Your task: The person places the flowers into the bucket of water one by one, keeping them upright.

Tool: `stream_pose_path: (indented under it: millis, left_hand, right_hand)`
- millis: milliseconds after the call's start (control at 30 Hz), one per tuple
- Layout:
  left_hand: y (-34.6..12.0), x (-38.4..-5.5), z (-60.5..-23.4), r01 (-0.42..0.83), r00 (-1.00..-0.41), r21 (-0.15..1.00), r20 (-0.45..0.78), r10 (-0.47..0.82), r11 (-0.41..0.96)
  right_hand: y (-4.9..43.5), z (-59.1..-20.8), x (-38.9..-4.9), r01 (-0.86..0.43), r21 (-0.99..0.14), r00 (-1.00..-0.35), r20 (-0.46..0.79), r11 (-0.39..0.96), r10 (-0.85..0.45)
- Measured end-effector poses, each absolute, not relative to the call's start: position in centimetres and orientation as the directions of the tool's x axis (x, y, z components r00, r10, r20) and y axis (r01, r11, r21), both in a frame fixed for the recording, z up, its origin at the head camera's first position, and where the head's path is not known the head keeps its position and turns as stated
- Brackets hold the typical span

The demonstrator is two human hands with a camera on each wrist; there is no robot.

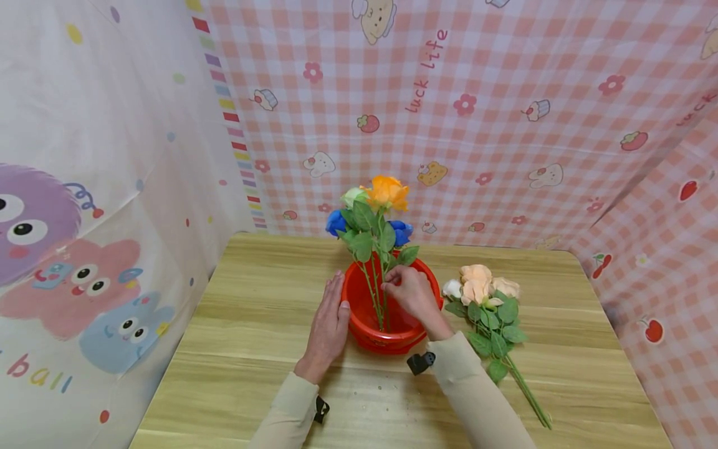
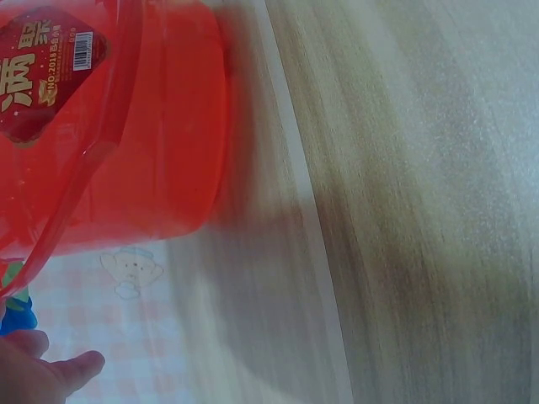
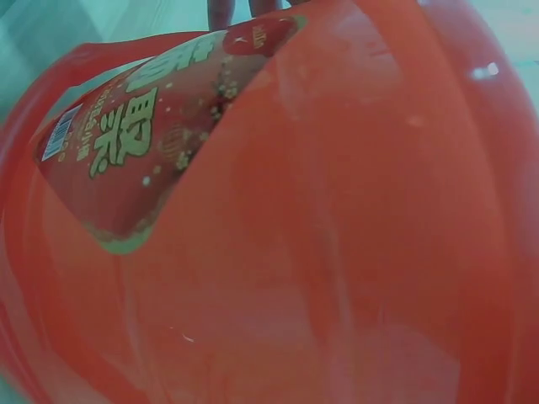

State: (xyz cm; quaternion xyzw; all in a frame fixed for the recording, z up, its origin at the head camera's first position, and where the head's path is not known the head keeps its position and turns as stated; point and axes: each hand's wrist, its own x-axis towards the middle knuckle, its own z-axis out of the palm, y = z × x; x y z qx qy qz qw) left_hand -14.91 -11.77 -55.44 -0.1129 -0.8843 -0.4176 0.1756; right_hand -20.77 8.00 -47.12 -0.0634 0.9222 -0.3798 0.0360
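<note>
A red plastic bucket point(image 1: 379, 343) stands on the table with artificial roses in it: an orange rose point(image 1: 387, 192), a pale green-white rose point(image 1: 354, 197) and blue ones, such as the left blue rose point(image 1: 336, 223). My right hand point(image 1: 414, 293) reaches over the bucket's right rim, thumb and forefinger pinching a green stem among the others. Against the bucket's left side lies my left hand point(image 1: 328, 324), fingers straight and touching its wall. In the left wrist view, a bit of the left hand point(image 2: 46, 370) shows below the bucket. The right wrist view shows the bucket's red label point(image 3: 135, 160).
Right of the bucket, peach roses point(image 1: 477, 284) and a white rose point(image 1: 452, 288) lie on the wooden table point(image 1: 258, 299), stems toward the front right. A pink checked cloth point(image 1: 493, 137) hangs behind, and a white cartoon cloth point(image 1: 146, 156) hangs at the left.
</note>
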Motion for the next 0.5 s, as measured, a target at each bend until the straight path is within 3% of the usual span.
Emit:
stream_pose_path:
  millis: [500]
  left_hand:
    - [-11.76, -14.87, -55.37, 0.329, -0.921, 0.705, 0.386, 0.050, 0.628]
  right_hand:
    - [7.71, -47.72, -21.39, -0.086, -0.714, -0.983, -0.053, 0.695, -0.176]
